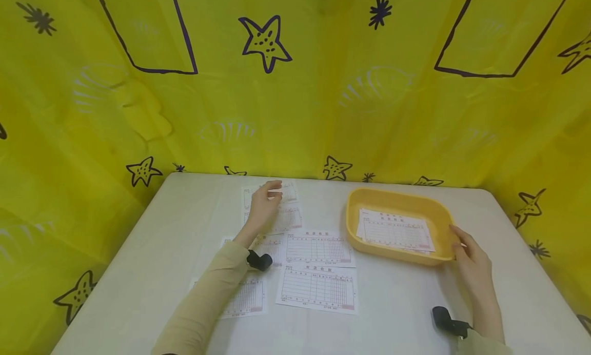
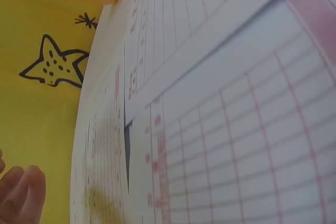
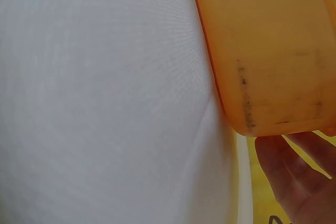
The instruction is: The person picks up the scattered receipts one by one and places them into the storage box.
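- Done: printed slips (image 1: pixel 397 233) lay in the yellow tray (image 1: pixel 415 203).
- Remaining: at least 6 loose slips (image 1: pixel 318 287) lay on the counter (image 1: pixel 392 303).
- Left hand (image 1: pixel 265 203): fingers relaxed, apparently empty.
- Right hand (image 1: pixel 473 257): fingers gripped the tray.

Before me: one bright-yellow draped sheet (image 1: pixel 295 114), dark-outlined star print, beyond left hand (image 1: pixel 265 205) and right hand (image 1: pixel 475 260); one white-topped table (image 1: pixel 323 332), beneath both.

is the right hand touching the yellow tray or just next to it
Touching. The right wrist view shows the right hand with its fingertips against the end of the yellow tray, no gap between.
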A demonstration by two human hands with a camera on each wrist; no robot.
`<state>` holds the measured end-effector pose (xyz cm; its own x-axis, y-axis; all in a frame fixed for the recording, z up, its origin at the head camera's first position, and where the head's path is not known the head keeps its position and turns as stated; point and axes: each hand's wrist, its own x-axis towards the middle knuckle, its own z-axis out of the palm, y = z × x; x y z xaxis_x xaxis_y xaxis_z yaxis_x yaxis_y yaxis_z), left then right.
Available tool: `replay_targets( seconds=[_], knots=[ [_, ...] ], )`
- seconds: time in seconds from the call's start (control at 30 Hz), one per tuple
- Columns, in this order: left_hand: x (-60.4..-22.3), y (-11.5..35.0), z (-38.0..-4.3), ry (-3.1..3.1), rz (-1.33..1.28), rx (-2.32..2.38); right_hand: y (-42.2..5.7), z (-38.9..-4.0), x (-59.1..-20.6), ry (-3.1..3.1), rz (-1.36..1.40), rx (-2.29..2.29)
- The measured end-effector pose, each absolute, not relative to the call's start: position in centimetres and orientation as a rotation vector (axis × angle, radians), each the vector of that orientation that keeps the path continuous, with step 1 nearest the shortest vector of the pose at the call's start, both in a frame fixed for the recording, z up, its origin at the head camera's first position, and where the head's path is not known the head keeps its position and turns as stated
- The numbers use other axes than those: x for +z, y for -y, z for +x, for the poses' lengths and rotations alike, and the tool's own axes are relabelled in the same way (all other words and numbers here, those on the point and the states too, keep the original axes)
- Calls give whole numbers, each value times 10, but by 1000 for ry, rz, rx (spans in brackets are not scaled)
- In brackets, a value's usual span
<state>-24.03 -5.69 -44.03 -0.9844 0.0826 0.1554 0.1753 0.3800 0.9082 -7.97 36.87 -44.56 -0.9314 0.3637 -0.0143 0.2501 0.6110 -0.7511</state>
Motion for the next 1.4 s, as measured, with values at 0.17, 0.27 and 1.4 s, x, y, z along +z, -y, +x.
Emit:
replay_targets(
  seconds=[0.17, 0.27, 1.4],
  knots=[
    [-442, 75, -248, 2561, -198, -1642, -368, -80, -444, 2699, -529, 1226],
    [-442, 85, -252, 2574, -160, -1614, -367, -79, -443, 2706, -539, 1238],
    [-449, 160, -286, 2947, -217, -1168, -365, -76, -442, 2667, -503, 1233]
  ],
)
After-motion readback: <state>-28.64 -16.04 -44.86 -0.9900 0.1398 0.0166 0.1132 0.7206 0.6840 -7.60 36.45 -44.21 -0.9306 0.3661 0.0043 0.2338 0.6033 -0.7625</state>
